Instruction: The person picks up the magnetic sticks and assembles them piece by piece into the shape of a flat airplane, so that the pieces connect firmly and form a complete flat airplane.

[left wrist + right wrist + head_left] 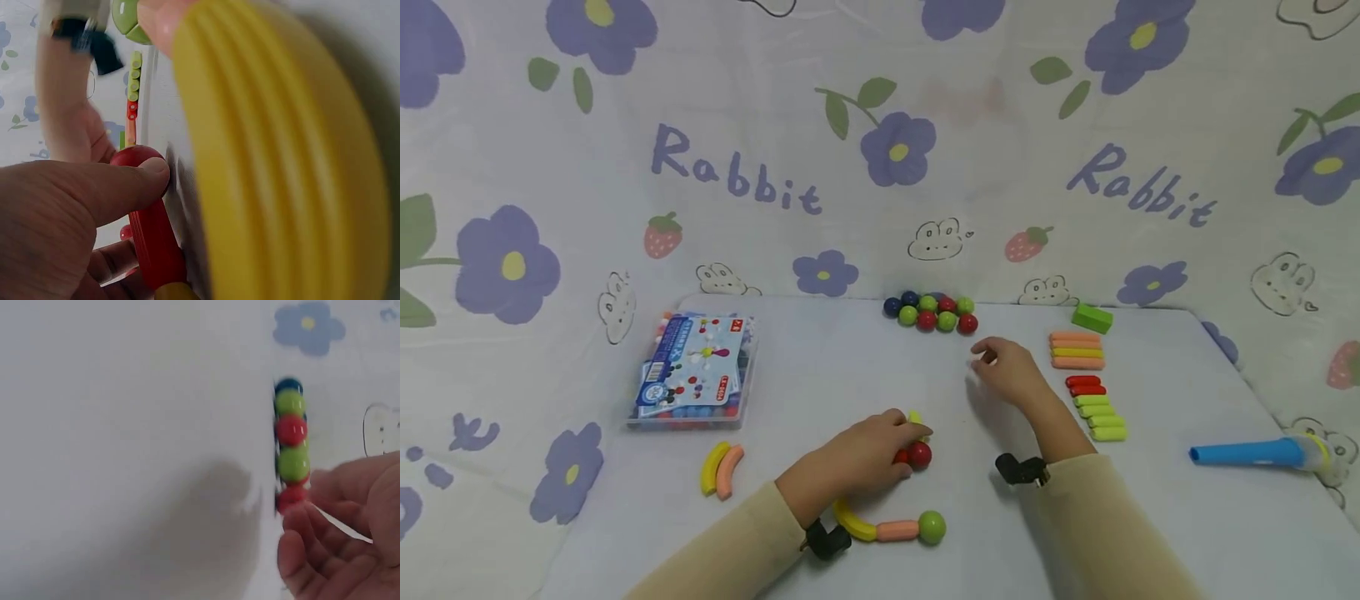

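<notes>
My left hand (868,450) grips a glossy red ball (918,454), the thumb laid over it in the left wrist view. A red stick (156,244) joins the ball, with the other fingers behind it. A lime piece (914,416) shows past the fingers. Close by lies a curved yellow piece (856,523) in line with a peach stick (898,530) and a green ball (932,527). My right hand (1011,371) hovers with loosely bent fingers and nothing in them, just in front of a cluster of red, green and blue balls (927,320).
On the left stand a clear box of parts (692,367) and two curved pieces (724,469). To the right lie peach and yellow sticks (1077,351), short red and lime sticks (1097,410), a green block (1092,318) and a blue microphone-shaped thing (1255,453).
</notes>
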